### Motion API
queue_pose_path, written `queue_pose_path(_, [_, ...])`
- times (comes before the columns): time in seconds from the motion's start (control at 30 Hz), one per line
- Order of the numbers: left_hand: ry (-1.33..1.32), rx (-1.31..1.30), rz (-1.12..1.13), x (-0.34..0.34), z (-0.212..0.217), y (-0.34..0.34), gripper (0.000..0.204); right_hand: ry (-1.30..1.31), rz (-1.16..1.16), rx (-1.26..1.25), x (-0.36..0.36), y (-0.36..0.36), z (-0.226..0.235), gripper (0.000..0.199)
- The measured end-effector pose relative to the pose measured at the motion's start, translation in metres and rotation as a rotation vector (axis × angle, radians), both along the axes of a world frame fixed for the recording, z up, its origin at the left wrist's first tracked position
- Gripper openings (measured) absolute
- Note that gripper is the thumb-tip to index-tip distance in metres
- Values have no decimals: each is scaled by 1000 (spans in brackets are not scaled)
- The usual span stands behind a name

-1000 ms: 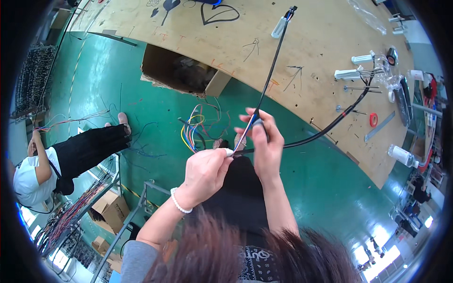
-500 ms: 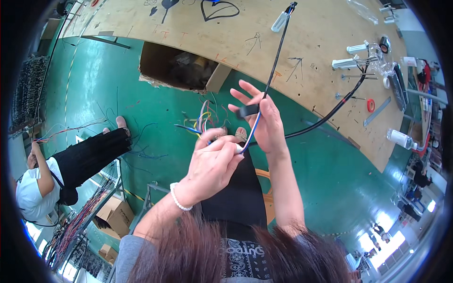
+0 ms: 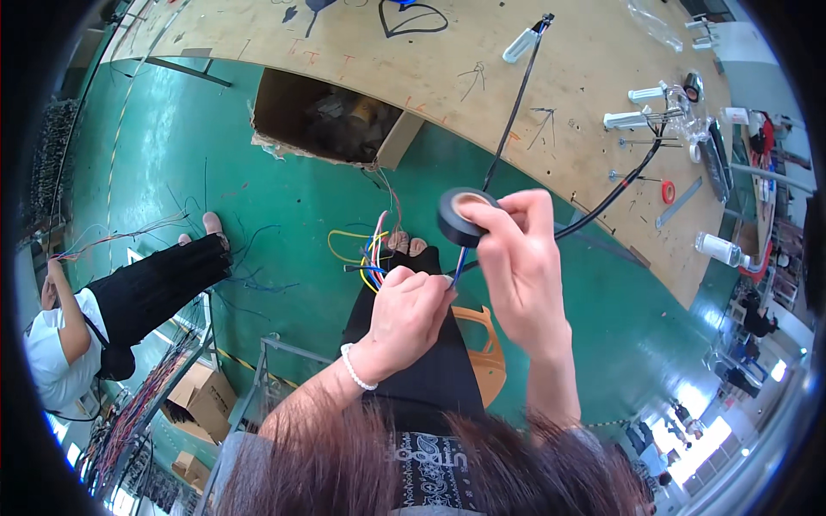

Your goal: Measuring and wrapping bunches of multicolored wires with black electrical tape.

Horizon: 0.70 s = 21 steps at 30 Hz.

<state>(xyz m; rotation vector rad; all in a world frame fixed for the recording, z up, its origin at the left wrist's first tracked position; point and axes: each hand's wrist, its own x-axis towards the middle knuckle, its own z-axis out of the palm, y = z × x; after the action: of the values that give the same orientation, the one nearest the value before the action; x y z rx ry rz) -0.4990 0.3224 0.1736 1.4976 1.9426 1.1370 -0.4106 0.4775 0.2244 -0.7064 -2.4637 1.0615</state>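
My right hand (image 3: 520,267) holds a roll of black tape (image 3: 462,216) by its rim, raised in front of me. My left hand (image 3: 406,314) is closed on a thin bundle of wires (image 3: 459,263) just below the roll. From there a black cable (image 3: 514,112) runs up onto the wooden board (image 3: 482,52) to a white connector (image 3: 521,45). A second, thicker black cable (image 3: 613,196) curves off to the right.
Loose coloured wires (image 3: 366,249) lie on the green floor (image 3: 215,155) by my feet. A cardboard box (image 3: 331,120) sits under the board's edge. Another person (image 3: 95,327) sits at the left. White connectors and clips (image 3: 641,116) lie on the board at right.
My right hand has brought the tape roll up into plain view and turned it. My left hand has slid up the wires toward the roll.
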Motion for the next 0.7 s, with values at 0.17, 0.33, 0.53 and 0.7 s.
queue_pose_path(0.17, [-69, 10, 46, 10, -2, -4, 13, 75, -402, -428, -18, 4, -51, 38])
queue_pose_path(0.33, [-337, -114, 67, 13, 0, -4, 5, 582, -232, -1360, -12, 0, -97, 45])
queue_pose_path(0.53, [-47, -99, 73, 13, -6, -4, 7, 463, -355, -1062, 17, -26, -81, 31])
queue_pose_path(0.7, [186, -46, 31, 18, 1, 4, 12, -31, -125, -27, 18, -13, -11, 14])
